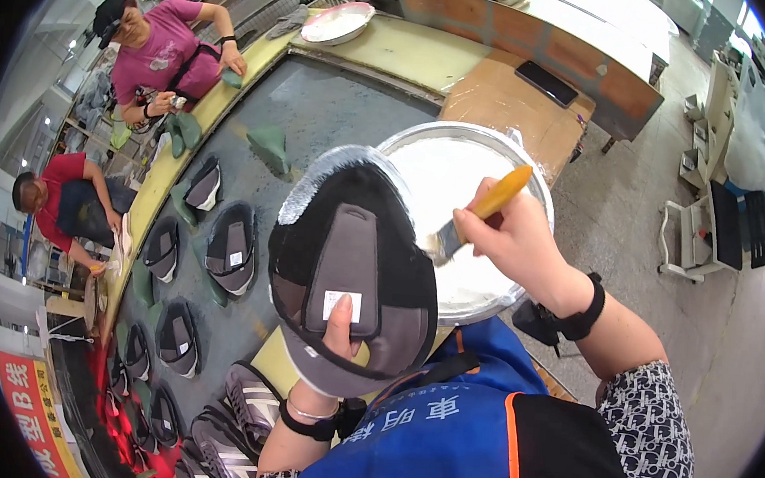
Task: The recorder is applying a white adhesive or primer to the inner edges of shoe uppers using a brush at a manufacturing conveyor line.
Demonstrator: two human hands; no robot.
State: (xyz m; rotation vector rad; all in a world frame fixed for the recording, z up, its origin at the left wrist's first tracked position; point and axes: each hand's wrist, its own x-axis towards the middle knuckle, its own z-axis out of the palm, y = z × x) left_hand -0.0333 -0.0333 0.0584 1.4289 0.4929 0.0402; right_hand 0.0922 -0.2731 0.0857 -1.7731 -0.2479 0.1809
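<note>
My left hand (339, 333) grips a grey and black shoe upper (350, 250) from below, its thumb pressed near a white label on the tongue. A whitish wet band (311, 175) runs along the upper's far left edge. In my right hand (523, 239) is a paintbrush (500, 194) with a yellow handle. Its bristles are close to the right edge of the upper; whether they touch it I cannot tell. Beneath both hands stands a round metal basin (545, 193) of white liquid (438, 167), partly hidden by the upper.
Several finished-looking shoe uppers (232, 250) and green shoe lasts (270, 149) lie on the grey worktable (349, 88). A phone (547, 83) rests on cardboard at the far right. One white bowl (337, 23) sits at the back. Two co-workers (168, 47) work across the table.
</note>
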